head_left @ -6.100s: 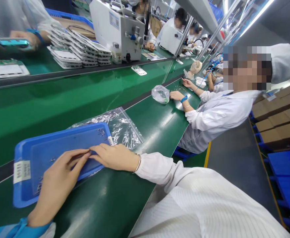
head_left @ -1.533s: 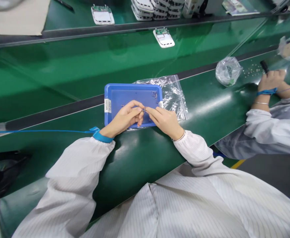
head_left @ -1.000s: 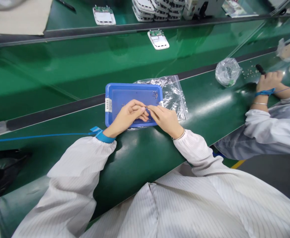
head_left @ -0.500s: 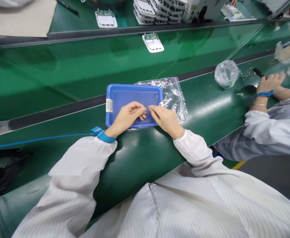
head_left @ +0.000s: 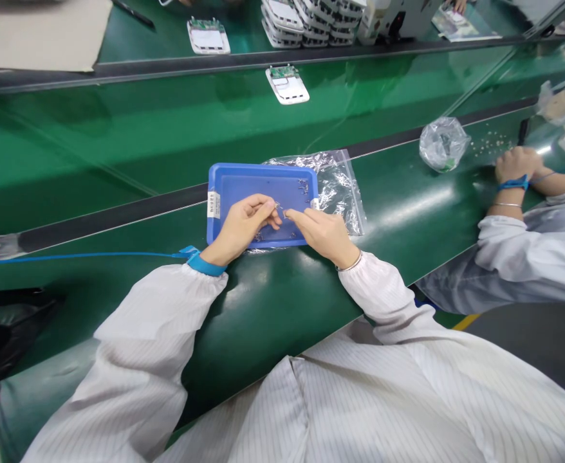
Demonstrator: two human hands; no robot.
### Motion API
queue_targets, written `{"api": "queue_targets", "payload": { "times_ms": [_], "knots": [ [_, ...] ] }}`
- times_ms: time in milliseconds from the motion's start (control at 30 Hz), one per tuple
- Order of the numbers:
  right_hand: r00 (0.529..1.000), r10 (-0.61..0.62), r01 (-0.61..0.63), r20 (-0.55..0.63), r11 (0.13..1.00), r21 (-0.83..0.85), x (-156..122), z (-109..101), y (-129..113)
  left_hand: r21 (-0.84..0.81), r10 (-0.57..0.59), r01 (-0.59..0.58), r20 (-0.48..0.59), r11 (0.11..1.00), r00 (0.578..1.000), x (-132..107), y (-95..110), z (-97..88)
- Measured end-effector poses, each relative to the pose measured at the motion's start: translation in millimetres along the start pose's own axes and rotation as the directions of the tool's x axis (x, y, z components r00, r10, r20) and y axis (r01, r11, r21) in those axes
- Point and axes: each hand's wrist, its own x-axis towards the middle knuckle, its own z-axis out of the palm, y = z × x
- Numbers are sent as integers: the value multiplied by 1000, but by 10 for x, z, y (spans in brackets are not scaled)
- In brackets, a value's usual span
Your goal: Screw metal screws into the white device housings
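Note:
Both hands are over a shallow blue tray (head_left: 258, 169) on the green bench. My left hand (head_left: 246, 222) pinches a tiny metal part (head_left: 277, 206) between thumb and forefinger; its exact kind is too small to make out. Facing it, my right hand (head_left: 325, 231) is closed, thumb and forefinger together at a small bit of metal (head_left: 285, 216) by the fingertips. A little cluster of small metal parts (head_left: 303, 187) lies in the tray's far right corner, and a few more show near its front edge. A blue band circles my left wrist.
A clear plastic bag (head_left: 343, 193) lies partly under the tray. Beyond is a green conveyor belt carrying a white circuit-board housing (head_left: 287, 85). Stacked housings (head_left: 311, 22) stand on the far shelf. At right are a crumpled plastic bag (head_left: 443, 145) and a co-worker's hands (head_left: 518, 166).
My hands have moved slightly apart, the left one a little leftward. The housing on the belt has shifted left. The co-worker's hand has moved down, away from a black tool.

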Motion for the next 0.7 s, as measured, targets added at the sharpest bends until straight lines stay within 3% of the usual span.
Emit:
{"api": "queue_targets", "payload": {
  "times_ms": [133, 267, 433, 567, 700],
  "knots": [
    [1000, -8, 8, -15, 1000, -27, 1, 14, -27, 16, 98, -97, -114, 995, 989, 26, -55, -3],
    [991, 116, -118, -66, 993, -30, 34, -15, 0, 160, 247, -219, -180, 962, 952, 45, -105, -5],
    [952, 259, -226, -166, 955, 190, 92, -146, 172, 279, 294, -241, -166, 930, 941, 20, -100, 9],
    [958, 288, -281, 21, 915, 289, 94, -207, 301, 403, 315, -260, -76, 878, 946, -19, -69, 38],
    [931, 294, -328, 219, 934, 139, 67, -201, 264, 519, 282, -228, -25, 824, 959, -45, -31, 68]
  ]
}}
